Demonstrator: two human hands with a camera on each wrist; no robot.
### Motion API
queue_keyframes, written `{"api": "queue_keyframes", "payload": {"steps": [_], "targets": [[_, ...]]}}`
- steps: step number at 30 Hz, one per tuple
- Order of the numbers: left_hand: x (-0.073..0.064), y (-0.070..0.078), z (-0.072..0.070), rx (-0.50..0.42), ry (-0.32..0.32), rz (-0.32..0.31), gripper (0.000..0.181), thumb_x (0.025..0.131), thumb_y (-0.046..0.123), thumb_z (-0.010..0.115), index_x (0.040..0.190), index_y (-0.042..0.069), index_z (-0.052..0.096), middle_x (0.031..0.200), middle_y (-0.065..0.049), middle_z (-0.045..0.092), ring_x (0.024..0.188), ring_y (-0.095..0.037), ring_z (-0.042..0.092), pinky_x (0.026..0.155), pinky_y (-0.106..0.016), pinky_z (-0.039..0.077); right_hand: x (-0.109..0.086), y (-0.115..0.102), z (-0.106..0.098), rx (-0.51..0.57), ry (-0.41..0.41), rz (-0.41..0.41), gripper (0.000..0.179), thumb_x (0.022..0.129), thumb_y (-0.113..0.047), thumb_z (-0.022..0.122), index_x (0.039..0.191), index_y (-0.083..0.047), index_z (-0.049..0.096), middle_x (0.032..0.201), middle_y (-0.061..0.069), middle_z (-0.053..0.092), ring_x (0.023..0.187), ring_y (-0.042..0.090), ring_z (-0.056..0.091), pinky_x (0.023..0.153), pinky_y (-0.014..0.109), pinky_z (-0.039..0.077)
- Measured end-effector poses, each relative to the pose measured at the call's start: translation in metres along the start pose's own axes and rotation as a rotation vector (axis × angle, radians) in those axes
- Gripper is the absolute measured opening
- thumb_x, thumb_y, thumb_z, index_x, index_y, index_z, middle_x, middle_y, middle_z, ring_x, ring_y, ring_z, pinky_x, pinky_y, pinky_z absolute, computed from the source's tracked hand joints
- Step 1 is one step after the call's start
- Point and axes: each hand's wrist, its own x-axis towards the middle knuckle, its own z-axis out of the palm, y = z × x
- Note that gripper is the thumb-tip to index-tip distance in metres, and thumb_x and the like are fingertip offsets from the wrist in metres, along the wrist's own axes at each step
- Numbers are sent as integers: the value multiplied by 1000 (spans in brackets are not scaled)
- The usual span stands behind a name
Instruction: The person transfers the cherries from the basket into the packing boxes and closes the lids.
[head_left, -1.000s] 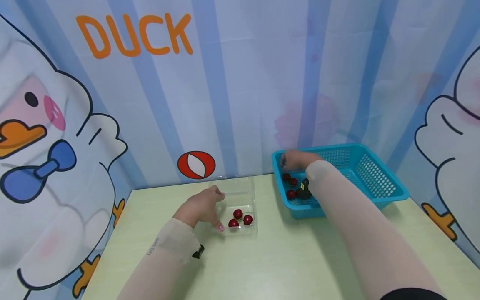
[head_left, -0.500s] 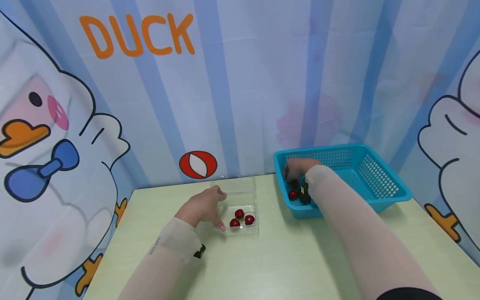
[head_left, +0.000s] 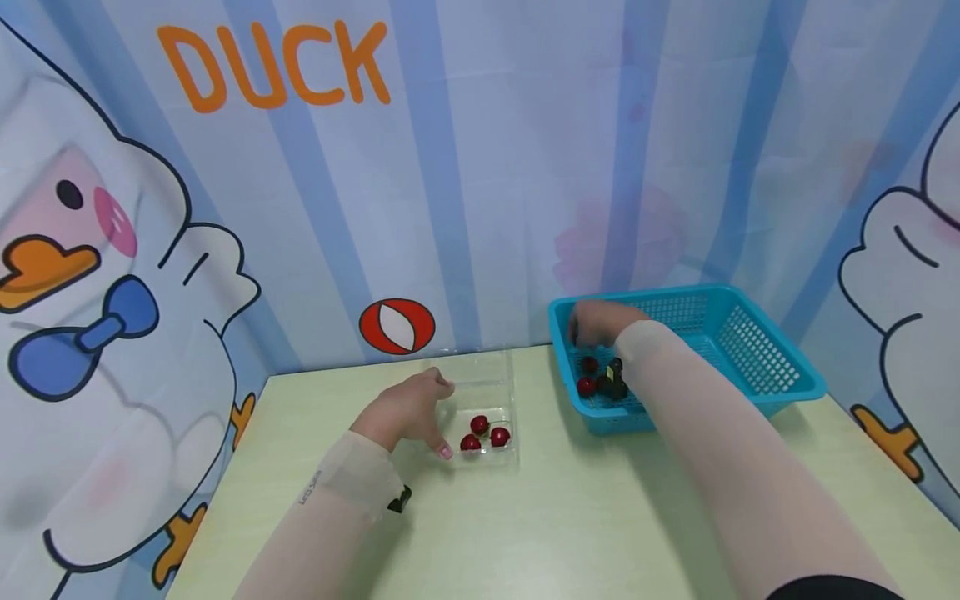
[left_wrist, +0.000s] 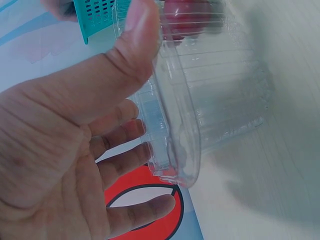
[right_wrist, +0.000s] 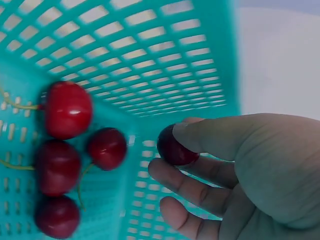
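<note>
In the right wrist view my right hand (right_wrist: pixel 270 170) pinches a dark red cherry (right_wrist: pixel 172 146) between thumb and fingertips, inside the blue perforated basket (head_left: pixel 787 387). Several more cherries lie to its left there, including a bright red cherry (right_wrist: pixel 68 110) and a smaller cherry (right_wrist: pixel 107 148), some with green stems. On the table my left hand (head_left: pixel 405 412) rests against the left side of a clear plastic box (head_left: pixel 487 396). Its thumb touches the front corner, and its loosely spread fingers lie along the rim. Inside the box are three cherries (head_left: pixel 480 425).
The pale table (head_left: pixel 540 517) backs onto a hanging cloth printed with ducks and the word DUCK (head_left: pixel 273 67). The box's clear lid (head_left: pixel 472 364) stands raised at the back, near the cloth. The basket occupies the table's right rear.
My right hand has dipped among the cherries in the basket and risen slightly. One cherry at the basket's left no longer shows in the head view. My left hand has stayed at the box.
</note>
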Motion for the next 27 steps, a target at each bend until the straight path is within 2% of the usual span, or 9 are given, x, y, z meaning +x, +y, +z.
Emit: {"api": "queue_keyframes", "payload": {"steps": [3,8,14,20,27], "targets": [[0,1,0,-2,-1,-1,112,72,33,110,169,21,57,169,-6,54,153,-34,56,121,-58,58,-7,-10,-11,-10,22,-38,35,109,1,61,141,-1,77,145,23,73,116,34,73,97,49,66],[1,1,1,-6,1,-7,111,73,33,110,169,21,57,168,-7,54,153,-34,56,120,-59,59,-20,-30,-25,-61,84,-122,29,113,-4,63,138,2,77,149,24,71,132,39,70,104,50,65],[0,1,1,-17,6,-7,111,72,33,110,169,22,58,168,-6,55,152,-34,57,119,-60,59,-30,-60,-29,-96,102,-162,28,113,-11,66,138,-3,76,138,18,76,122,32,73,104,49,65],[0,-1,1,-41,6,-12,110,72,33,110,168,23,58,168,-5,55,152,-34,57,119,-60,59,-32,-96,-15,-172,91,-281,25,112,-14,70,134,-5,79,131,14,80,115,28,75,102,45,66],[2,-3,2,-34,7,5,109,73,33,110,168,22,59,166,-5,56,151,-33,58,117,-58,61,-33,-130,18,-225,29,-385,17,111,-16,74,125,-9,81,117,6,82,102,19,75,97,39,67]]}}
